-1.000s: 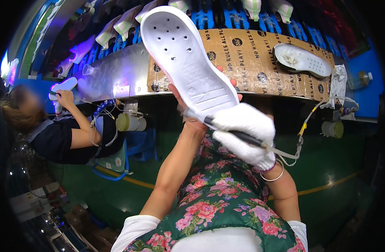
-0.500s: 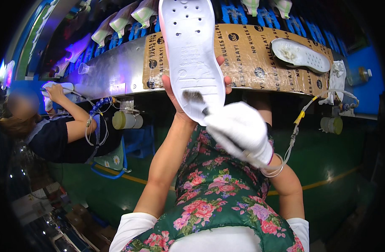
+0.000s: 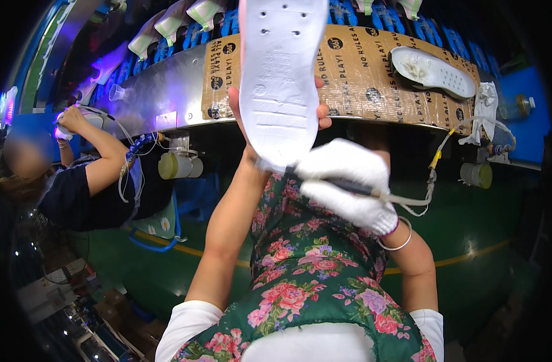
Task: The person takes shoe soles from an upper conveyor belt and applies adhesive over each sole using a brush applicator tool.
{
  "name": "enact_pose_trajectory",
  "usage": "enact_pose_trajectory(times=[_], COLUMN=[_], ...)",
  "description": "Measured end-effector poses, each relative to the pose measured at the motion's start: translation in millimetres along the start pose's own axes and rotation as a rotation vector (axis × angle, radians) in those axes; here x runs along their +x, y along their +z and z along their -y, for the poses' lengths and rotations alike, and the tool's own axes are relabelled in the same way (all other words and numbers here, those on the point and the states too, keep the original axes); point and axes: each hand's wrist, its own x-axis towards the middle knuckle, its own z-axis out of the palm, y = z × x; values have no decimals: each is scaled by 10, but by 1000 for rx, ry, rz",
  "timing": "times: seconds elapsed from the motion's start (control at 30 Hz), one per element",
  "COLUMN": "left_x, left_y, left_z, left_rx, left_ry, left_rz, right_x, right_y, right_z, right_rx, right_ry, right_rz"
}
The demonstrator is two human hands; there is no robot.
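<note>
Brush (image 3: 351, 187) shifted to near edge, left grip (image 3: 250, 152) clamped on white sole (image 3: 279, 102), right grip (image 3: 348, 166) on brush, clear bottle (image 3: 518, 106), contents indistinct

The cardboard (image 3: 363, 90) offers passage between the held sole (image 3: 279, 90) and the dark-edged sole (image 3: 435, 73) (a hose (image 3: 435, 158) hangs nearer).

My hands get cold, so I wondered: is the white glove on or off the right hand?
On: the glove covers the right hand, from fingers to wrist.
</note>
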Motion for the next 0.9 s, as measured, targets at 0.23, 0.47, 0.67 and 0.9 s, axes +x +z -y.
enact_pose_trajectory(times=[0.23, 0.47, 0.67, 0.9], left_x=[53, 115, 89, 147], left_y=[-1, 119, 39, 134], left_z=[-169, -185, -244, -271], left_rx=[122, 185, -19, -19], left_ry=[-149, -221, -356, -426], left_rz=[79, -9, 80, -85], right_x=[-60, -65, -52, -218], right_y=[65, 67, 3, 112], right_z=[43, 3, 90, 32], right_rx=[-26, -355, -13, -281], right_ry=[-26, -262, -53, -160], right_rz=[73, 46, 40, 118])
